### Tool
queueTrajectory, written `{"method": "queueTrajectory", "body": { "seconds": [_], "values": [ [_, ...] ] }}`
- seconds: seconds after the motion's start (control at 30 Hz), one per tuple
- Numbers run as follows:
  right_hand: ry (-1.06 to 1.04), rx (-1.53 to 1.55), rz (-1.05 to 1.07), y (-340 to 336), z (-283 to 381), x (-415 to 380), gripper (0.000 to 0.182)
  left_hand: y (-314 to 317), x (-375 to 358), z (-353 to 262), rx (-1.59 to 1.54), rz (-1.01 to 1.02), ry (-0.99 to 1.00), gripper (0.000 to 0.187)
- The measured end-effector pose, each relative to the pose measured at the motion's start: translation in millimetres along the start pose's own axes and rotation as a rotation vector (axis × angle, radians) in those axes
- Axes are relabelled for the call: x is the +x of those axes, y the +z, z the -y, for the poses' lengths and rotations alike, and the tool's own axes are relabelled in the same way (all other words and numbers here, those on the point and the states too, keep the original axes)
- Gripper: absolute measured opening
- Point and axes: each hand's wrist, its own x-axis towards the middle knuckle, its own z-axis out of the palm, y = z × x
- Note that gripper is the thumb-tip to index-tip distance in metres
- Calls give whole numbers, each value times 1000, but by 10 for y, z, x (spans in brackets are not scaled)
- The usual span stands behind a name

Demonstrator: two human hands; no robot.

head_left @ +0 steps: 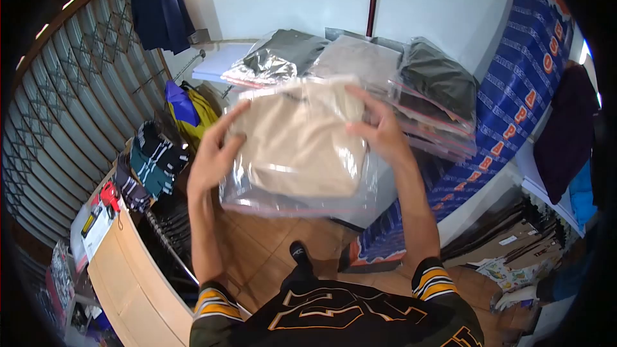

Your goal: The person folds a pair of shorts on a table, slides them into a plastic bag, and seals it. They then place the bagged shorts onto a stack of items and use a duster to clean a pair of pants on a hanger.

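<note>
Between both hands is a folded beige garment in a clear plastic bag (305, 144), held up in front of me. My left hand (218, 148) grips its left edge, thumb on the front and fingers along the upper side. On the opposite edge, my right hand (380, 125) pinches the bag in the same way. The plastic shines and hangs loose past the lower edge of the cloth. Just behind it lie stacks of bagged garments: a dark one (286, 51) at left, a pale grey one (360, 61) in the middle, and a dark stack (440, 83) at right.
A blue printed banner (514, 83) borders the right side. A wooden counter (135, 283) at lower left carries a red tool (109, 196). Hanging clothes (154, 157) and a folding metal gate (71, 90) stand at left. Packed items (514, 244) fill a shelf at lower right.
</note>
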Motion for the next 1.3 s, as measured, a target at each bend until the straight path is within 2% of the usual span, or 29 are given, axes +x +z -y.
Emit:
{"method": "queueTrajectory", "body": {
  "seconds": [0.03,0.07,0.1,0.13,0.17,0.23,0.27,0.3,0.33,0.37,0.43,0.5,0.53,0.57,0.63,0.7,0.77,0.83,0.87,0.93,0.97,1.03,1.17,1.23,1.3],
  "values": [
    [-139,56,-17,-41,7,295,67,-96,341,92,-10,-7,60,57],
    [-153,52,-22,-91,18,604,67,-181,680,77,-54,-5,24,56],
    [-269,-25,-95,-147,31,947,68,-256,1065,197,-99,-19,111,54],
    [-389,-99,-165,-203,50,1314,69,-375,1441,247,20,-23,153,53],
    [-402,-99,-165,-264,37,1696,69,-441,1802,366,52,-54,214,50],
    [-415,-163,-287,-361,-99,2245,65,-594,2422,683,-62,28,91,44],
    [-201,-99,-336,-301,-57,2342,64,-627,2635,876,-64,37,95,44],
    [-202,-103,-346,-321,-114,2487,64,-649,2829,1102,-63,66,-9,43],
    [-6,-203,-328,-351,-235,2640,63,-670,2990,1385,-61,95,-117,42],
    [191,-297,-307,-383,-401,2789,62,-711,3137,1813,-19,157,-111,42],
    [307,-208,-161,-544,-1042,3098,62,-602,3232,2487,84,123,-53,42],
    [332,-238,-148,-421,-1196,3101,61,-535,3142,2772,99,168,-138,40],
    [358,-271,-135,-371,-1246,3104,60,-507,3139,2896,80,172,-47,39],
    [362,-268,-141,-363,-1264,3132,60,-514,3178,3011,78,179,-47,39],
    [318,-303,-92,-342,-1248,3155,60,-516,3190,2904,-41,157,-254,38],
    [315,-341,-124,-308,-1208,3232,61,-540,3321,3022,7,162,-259,38],
    [299,-382,-153,-295,-1111,3331,62,-541,3453,3142,124,137,-42,39],
    [327,-605,-218,-281,-984,3405,65,-485,3527,3182,149,117,-33,39],
    [325,-607,-220,-292,-1028,3475,65,-458,3560,3196,125,142,-68,38],
    [97,-1098,-422,-258,-1085,3574,73,-373,3586,3062,172,160,-144,40],
    [97,-1099,-428,-251,-1108,3616,73,-333,3641,3117,171,163,-139,40],
    [169,-1067,-446,-60,-975,3659,78,-229,3787,3251,544,8,161,45],
    [159,-1026,-438,76,-1195,4078,72,124,4063,3111,479,-6,202,50],
    [222,-1048,-447,175,-1264,4215,64,293,4173,3006,640,16,281,50],
    [219,-1087,-468,235,-1398,4293,63,382,4269,2983,649,79,253,51]
  ]
}}
